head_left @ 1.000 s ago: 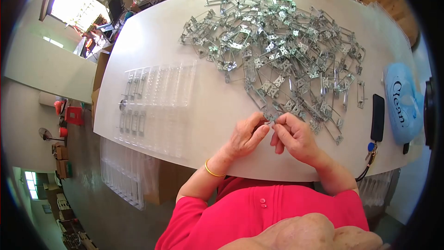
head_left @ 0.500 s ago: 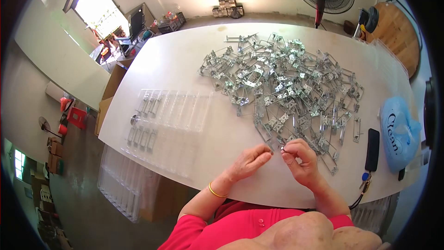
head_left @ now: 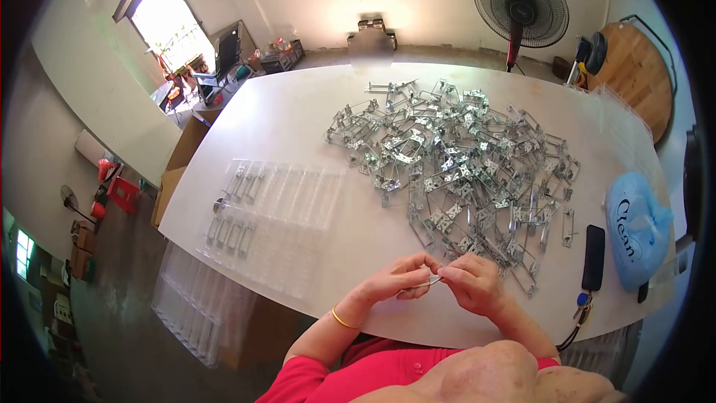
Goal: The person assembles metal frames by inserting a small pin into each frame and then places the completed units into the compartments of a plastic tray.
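Close to the table's front edge, my left hand [head_left: 403, 277] is closed around a thin metal wire bracket [head_left: 431, 282]. My right hand [head_left: 475, 282] meets it from the other side, its fingertips pinched at the bracket's end. Fingers cover most of the piece, so its full shape is hidden. Just beyond my hands spreads a large heap of silvery metal brackets [head_left: 455, 153] with wire loops and small punched plates. On the left lies a clear plastic tray [head_left: 309, 194] with narrow compartments; several brackets [head_left: 231, 236] sit in two rows at its left end.
A black phone [head_left: 593, 257] and a blue plastic bag [head_left: 638, 231] lie on the right of the white table [head_left: 276, 119]. More clear trays [head_left: 190, 298] are stacked below the left edge. A standing fan [head_left: 520, 4] is behind the table.
My hands have come together, and a wire bracket now shows between them. The camera view has tilted up slightly, so the table sits lower in the picture.
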A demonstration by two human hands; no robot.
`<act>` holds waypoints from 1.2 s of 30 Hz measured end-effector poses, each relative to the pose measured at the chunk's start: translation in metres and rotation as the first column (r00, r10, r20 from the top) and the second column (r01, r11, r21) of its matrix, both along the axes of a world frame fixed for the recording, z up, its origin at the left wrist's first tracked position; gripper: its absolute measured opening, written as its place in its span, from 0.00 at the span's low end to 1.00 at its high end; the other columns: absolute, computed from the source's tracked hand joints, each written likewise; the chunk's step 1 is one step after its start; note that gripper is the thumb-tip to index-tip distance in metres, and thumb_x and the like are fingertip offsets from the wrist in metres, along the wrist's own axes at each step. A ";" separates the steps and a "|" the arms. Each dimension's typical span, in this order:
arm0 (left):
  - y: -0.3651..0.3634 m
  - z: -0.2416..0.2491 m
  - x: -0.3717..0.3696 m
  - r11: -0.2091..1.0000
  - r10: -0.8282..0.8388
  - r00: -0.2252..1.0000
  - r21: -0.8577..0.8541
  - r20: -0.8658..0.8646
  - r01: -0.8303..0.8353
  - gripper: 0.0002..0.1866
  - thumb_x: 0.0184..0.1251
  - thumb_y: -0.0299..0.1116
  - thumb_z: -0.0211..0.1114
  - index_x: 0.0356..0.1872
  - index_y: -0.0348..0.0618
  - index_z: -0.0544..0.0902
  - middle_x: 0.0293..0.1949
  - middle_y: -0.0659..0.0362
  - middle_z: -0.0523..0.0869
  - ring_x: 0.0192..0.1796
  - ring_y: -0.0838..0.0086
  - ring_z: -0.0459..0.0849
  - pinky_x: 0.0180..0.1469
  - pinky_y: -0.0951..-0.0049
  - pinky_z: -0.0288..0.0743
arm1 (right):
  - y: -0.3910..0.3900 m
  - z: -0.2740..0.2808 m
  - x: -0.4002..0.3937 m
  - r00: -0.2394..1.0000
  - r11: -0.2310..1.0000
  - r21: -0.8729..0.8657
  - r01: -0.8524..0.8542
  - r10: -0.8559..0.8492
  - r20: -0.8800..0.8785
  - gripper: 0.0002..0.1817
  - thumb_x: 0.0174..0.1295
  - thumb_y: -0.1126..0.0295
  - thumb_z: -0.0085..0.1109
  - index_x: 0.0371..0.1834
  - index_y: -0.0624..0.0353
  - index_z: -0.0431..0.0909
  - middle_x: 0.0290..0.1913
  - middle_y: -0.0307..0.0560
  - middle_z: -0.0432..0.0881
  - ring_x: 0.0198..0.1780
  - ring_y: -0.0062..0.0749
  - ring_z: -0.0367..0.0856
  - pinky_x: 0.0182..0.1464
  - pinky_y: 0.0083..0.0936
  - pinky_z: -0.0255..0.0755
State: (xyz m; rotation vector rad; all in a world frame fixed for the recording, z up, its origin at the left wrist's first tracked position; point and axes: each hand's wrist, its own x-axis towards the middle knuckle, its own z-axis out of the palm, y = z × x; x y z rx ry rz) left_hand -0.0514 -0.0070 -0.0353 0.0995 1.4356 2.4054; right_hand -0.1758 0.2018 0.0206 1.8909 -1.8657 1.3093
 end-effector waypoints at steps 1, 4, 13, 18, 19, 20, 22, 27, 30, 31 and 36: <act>-0.003 -0.003 0.000 0.990 -0.047 0.999 0.136 0.020 0.044 0.29 0.79 0.51 0.59 0.67 0.38 0.68 0.34 0.59 0.82 0.30 0.83 0.77 0.27 0.82 0.67 | 0.000 -0.001 0.000 1.000 1.000 -0.003 0.000 0.000 -0.008 0.12 0.57 0.80 0.69 0.44 0.58 0.82 0.35 0.45 0.83 0.34 0.42 0.83 0.34 0.31 0.78; 0.000 0.008 -0.005 0.877 -0.010 0.983 0.470 -0.185 0.097 0.36 0.78 0.55 0.59 0.71 0.34 0.64 0.38 0.50 0.85 0.34 0.75 0.84 0.29 0.78 0.75 | 0.002 -0.012 0.005 0.991 0.997 -0.066 0.050 -0.042 0.124 0.10 0.64 0.80 0.65 0.46 0.60 0.79 0.34 0.44 0.83 0.33 0.35 0.84 0.34 0.29 0.79; 0.002 -0.009 -0.005 0.953 0.200 0.954 0.271 -0.222 -0.136 0.27 0.79 0.37 0.62 0.72 0.39 0.69 0.41 0.55 0.86 0.39 0.73 0.85 0.43 0.73 0.78 | -0.003 -0.031 0.016 0.254 0.988 -0.103 -0.113 0.129 0.958 0.06 0.77 0.75 0.54 0.49 0.61 0.67 0.36 0.47 0.82 0.33 0.28 0.85 0.34 0.27 0.85; 0.007 -0.014 -0.007 0.958 0.282 0.912 0.138 -0.297 -0.251 0.22 0.79 0.36 0.62 0.68 0.40 0.74 0.45 0.56 0.85 0.42 0.73 0.82 0.47 0.69 0.77 | -0.005 -0.037 0.023 0.202 0.980 -0.119 -0.157 0.150 0.968 0.07 0.77 0.75 0.55 0.49 0.61 0.67 0.38 0.48 0.82 0.33 0.31 0.86 0.35 0.30 0.87; 0.009 -0.011 -0.006 0.959 0.282 0.925 0.108 -0.253 -0.262 0.23 0.79 0.38 0.61 0.69 0.40 0.74 0.47 0.57 0.84 0.45 0.73 0.82 0.49 0.69 0.77 | -0.006 -0.037 0.025 0.190 0.980 -0.124 -0.154 0.152 0.970 0.07 0.77 0.75 0.55 0.49 0.61 0.67 0.38 0.48 0.82 0.34 0.31 0.86 0.36 0.30 0.87; 0.011 -0.008 -0.004 0.959 0.282 0.936 0.077 -0.209 -0.272 0.24 0.79 0.39 0.61 0.70 0.40 0.73 0.50 0.58 0.84 0.49 0.73 0.82 0.52 0.68 0.76 | -0.007 -0.038 0.026 0.178 0.980 -0.128 -0.150 0.154 0.972 0.07 0.77 0.75 0.55 0.49 0.61 0.66 0.38 0.49 0.82 0.34 0.31 0.86 0.36 0.31 0.87; 0.013 0.002 -0.007 0.959 0.267 0.942 0.153 -0.203 -0.239 0.26 0.80 0.41 0.60 0.72 0.40 0.72 0.52 0.58 0.84 0.50 0.73 0.82 0.54 0.68 0.76 | -0.008 -0.039 0.027 0.194 0.981 -0.165 -0.107 0.183 0.964 0.07 0.77 0.75 0.55 0.49 0.61 0.66 0.39 0.49 0.82 0.35 0.31 0.87 0.37 0.31 0.87; 0.014 -0.004 -0.011 0.948 0.261 0.933 0.247 -0.246 -0.200 0.30 0.81 0.47 0.58 0.75 0.41 0.68 0.60 0.57 0.82 0.53 0.72 0.82 0.57 0.67 0.75 | -0.008 -0.040 0.024 0.256 0.984 -0.177 -0.018 0.176 0.950 0.07 0.77 0.76 0.54 0.50 0.60 0.66 0.39 0.50 0.83 0.36 0.30 0.87 0.38 0.30 0.87; 0.008 -0.015 -0.012 0.969 0.214 0.944 0.177 -0.251 -0.173 0.31 0.81 0.48 0.58 0.75 0.41 0.68 0.63 0.55 0.80 0.56 0.71 0.82 0.60 0.65 0.75 | -0.009 -0.046 0.025 0.321 0.982 -0.177 -0.062 0.188 0.928 0.07 0.76 0.77 0.54 0.50 0.60 0.66 0.39 0.50 0.84 0.36 0.30 0.86 0.39 0.29 0.86; 0.007 -0.022 -0.012 0.969 0.223 0.937 0.164 -0.270 -0.184 0.30 0.81 0.48 0.57 0.75 0.41 0.68 0.64 0.54 0.80 0.58 0.71 0.81 0.61 0.64 0.74 | -0.010 -0.046 0.026 0.327 0.983 -0.172 -0.071 0.186 0.927 0.07 0.76 0.77 0.54 0.50 0.60 0.66 0.39 0.50 0.84 0.36 0.29 0.86 0.39 0.28 0.86; 0.012 -0.014 -0.014 0.953 0.276 0.908 0.209 -0.315 -0.218 0.27 0.82 0.47 0.56 0.72 0.42 0.70 0.64 0.53 0.80 0.63 0.69 0.80 0.65 0.62 0.72 | -0.010 -0.047 0.030 0.340 0.987 -0.124 -0.100 0.151 0.928 0.04 0.76 0.78 0.54 0.49 0.61 0.69 0.38 0.47 0.84 0.36 0.26 0.86 0.39 0.25 0.85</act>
